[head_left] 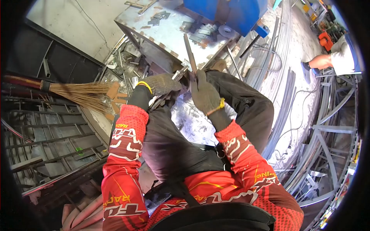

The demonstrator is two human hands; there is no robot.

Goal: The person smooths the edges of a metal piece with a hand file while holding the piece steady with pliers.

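Both gloved hands closed on metal: strip in the right, tool in the left.
My right hand [206, 96] is wrapped around the lower end of a flat metal strip [188, 48], fingers pressed together on it. The strip rises tilted from my fist in front of the steel table [169, 34]. My left hand [162, 84] is clenched on a metal tool [180, 73], type not discernible. Its tip is just beside the strip, and I cannot tell whether they touch. Both hands sit above my knees. A broom [77, 92] lies to my left, a blue machine [231, 13] stands at the table's far edge, and another person [341, 57] is well apart on my right.
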